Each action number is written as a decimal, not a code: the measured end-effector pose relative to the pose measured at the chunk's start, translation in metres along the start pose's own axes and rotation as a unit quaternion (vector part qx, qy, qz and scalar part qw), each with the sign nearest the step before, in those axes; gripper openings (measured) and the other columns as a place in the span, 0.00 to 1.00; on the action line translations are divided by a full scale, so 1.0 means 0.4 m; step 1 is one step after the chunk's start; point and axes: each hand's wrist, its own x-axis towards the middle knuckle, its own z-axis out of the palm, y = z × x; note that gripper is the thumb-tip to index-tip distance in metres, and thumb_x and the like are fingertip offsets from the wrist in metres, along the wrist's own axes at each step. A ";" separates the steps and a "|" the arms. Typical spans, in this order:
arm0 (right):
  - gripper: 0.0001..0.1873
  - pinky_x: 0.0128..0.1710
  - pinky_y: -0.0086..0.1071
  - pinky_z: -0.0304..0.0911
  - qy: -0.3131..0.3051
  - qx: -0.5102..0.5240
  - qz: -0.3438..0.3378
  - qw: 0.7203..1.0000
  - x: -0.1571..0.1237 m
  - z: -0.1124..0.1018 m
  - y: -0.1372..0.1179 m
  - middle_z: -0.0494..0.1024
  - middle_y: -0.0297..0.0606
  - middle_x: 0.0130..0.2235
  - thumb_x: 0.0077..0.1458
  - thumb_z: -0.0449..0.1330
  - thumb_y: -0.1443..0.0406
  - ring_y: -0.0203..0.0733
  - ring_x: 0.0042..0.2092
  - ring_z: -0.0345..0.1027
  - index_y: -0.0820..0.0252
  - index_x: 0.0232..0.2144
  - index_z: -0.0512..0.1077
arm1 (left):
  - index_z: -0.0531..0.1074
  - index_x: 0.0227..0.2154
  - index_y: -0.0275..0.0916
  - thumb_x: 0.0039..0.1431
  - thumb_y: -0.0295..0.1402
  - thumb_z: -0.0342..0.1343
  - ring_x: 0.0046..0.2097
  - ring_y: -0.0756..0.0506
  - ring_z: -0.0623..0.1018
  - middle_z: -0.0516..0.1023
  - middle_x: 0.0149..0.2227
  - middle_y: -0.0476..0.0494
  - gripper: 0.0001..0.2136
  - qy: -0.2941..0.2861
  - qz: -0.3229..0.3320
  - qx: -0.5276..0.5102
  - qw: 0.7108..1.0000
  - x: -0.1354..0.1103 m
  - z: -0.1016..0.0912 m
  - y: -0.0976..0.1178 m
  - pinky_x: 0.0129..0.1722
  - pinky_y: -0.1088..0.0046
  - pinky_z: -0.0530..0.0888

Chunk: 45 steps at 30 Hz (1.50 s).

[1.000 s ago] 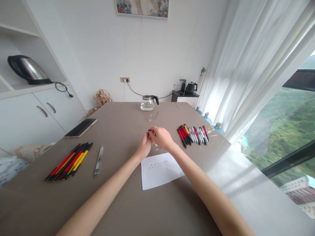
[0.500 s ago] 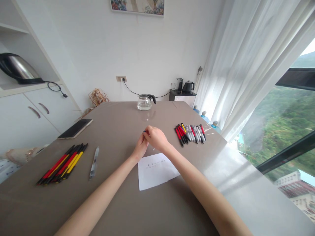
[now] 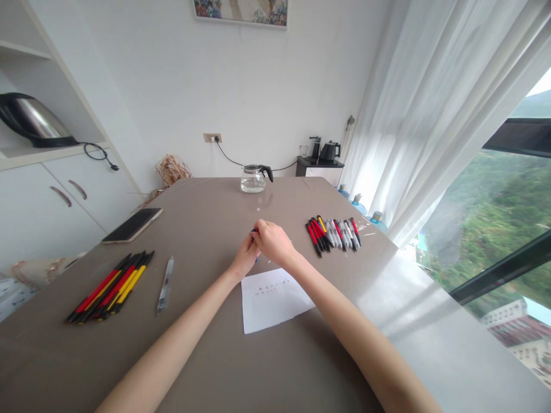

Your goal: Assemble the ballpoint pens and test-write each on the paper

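Note:
Above the far edge of a white sheet of paper [image 3: 275, 304] with handwriting, my two hands meet. Closed fingers of my left hand [image 3: 245, 257] and my right hand [image 3: 274, 241] grip what looks like a slim blue pen [image 3: 257, 260], mostly hidden; only small blue bits show. To the right lies a row of pens [image 3: 333, 234], some red, some yellow, several clear. A bundle of red, yellow and black pens [image 3: 112, 287] rests on the left, with a single clear pen [image 3: 165, 287] beside it.
A glass pot [image 3: 253, 180] with a black handle stands at the far side of the brown table [image 3: 206, 355]. A dark-screened phone [image 3: 132, 225] lies near the left edge. White curtains [image 3: 400, 115] and a window border the right.
My hands stay together in nearly the same place. A blue bit now shows below the fingers, and the one at the top is slightly clearer.

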 end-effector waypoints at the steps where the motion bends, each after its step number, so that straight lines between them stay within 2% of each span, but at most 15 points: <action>1: 0.08 0.30 0.28 0.52 0.001 0.000 -0.002 1.000 0.000 0.001 0.000 0.69 0.41 0.33 0.55 0.45 0.65 0.38 0.34 0.61 0.63 0.33 0.62 | 0.59 0.22 0.37 0.49 0.45 0.48 0.19 0.55 0.57 0.57 0.16 0.55 0.15 -0.004 -0.005 -0.002 1.000 0.001 -0.001 -0.002 0.19 0.78 0.54; 6: 0.08 0.29 0.28 0.52 0.007 0.005 -0.003 1.000 -0.001 0.006 0.005 0.69 0.41 0.32 0.55 0.44 0.66 0.38 0.34 0.61 0.63 0.33 0.62 | 0.58 0.22 0.37 0.51 0.44 0.48 0.20 0.56 0.56 0.55 0.18 0.55 0.14 -0.009 -0.010 -0.015 1.000 0.009 -0.009 -0.024 0.20 0.79 0.54; 11: 0.08 0.29 0.27 0.52 0.021 0.013 0.014 1.000 -0.001 0.013 0.012 0.70 0.39 0.33 0.54 0.45 0.64 0.37 0.34 0.61 0.61 0.33 0.62 | 0.56 0.26 0.39 0.53 0.41 0.47 0.20 0.55 0.57 0.55 0.17 0.56 0.11 -0.021 -0.003 -0.085 0.996 0.008 -0.008 -0.040 0.21 0.79 0.55; 14: 0.09 0.29 0.27 0.53 0.025 0.019 0.024 0.999 -0.002 0.016 0.012 0.70 0.39 0.33 0.55 0.45 0.63 0.37 0.35 0.61 0.61 0.33 0.62 | 0.54 0.29 0.41 0.52 0.40 0.48 0.21 0.55 0.58 0.57 0.18 0.57 0.10 -0.002 -0.001 -0.106 0.994 0.004 -0.004 -0.044 0.21 0.80 0.55; 24: 0.09 0.29 0.27 0.53 0.054 0.060 0.038 0.996 0.000 0.022 0.009 0.68 0.38 0.32 0.53 0.46 0.62 0.35 0.32 0.61 0.60 0.31 0.61 | 0.58 0.30 0.40 0.54 0.36 0.48 0.21 0.56 0.56 0.56 0.19 0.56 0.06 0.008 0.047 -0.046 0.998 -0.016 0.006 -0.001 0.21 0.79 0.55; 30: 0.07 0.27 0.25 0.52 0.065 0.108 0.048 0.991 -0.004 0.026 0.007 0.68 0.34 0.29 0.50 0.48 0.62 0.33 0.28 0.59 0.59 0.32 0.61 | 0.58 0.24 0.38 0.54 0.37 0.47 0.20 0.56 0.55 0.55 0.17 0.55 0.09 0.016 0.061 -0.028 0.998 -0.012 0.002 -0.017 0.20 0.78 0.54; 36: 0.07 0.27 0.25 0.52 0.059 0.118 0.013 0.991 0.000 0.016 0.024 0.66 0.33 0.28 0.49 0.49 0.62 0.32 0.28 0.59 0.59 0.26 0.63 | 0.61 0.27 0.38 0.54 0.41 0.45 0.20 0.56 0.55 0.54 0.18 0.55 0.11 0.019 0.050 -0.055 0.997 -0.003 0.001 -0.030 0.19 0.78 0.53; 40: 0.07 0.28 0.25 0.52 0.066 0.115 0.005 0.991 0.002 0.013 0.022 0.67 0.34 0.28 0.50 0.49 0.63 0.32 0.28 0.59 0.60 0.25 0.62 | 0.62 0.27 0.38 0.53 0.41 0.47 0.20 0.56 0.54 0.54 0.18 0.55 0.10 0.027 0.043 -0.044 0.998 -0.008 0.000 -0.024 0.19 0.78 0.52; 45: 0.07 0.27 0.25 0.52 0.082 0.097 0.027 0.992 0.002 0.016 0.007 0.68 0.35 0.27 0.49 0.49 0.65 0.32 0.27 0.59 0.61 0.23 0.63 | 0.63 0.26 0.38 0.50 0.39 0.51 0.20 0.56 0.54 0.54 0.17 0.56 0.09 0.031 0.051 -0.034 0.998 -0.013 -0.001 -0.017 0.19 0.78 0.52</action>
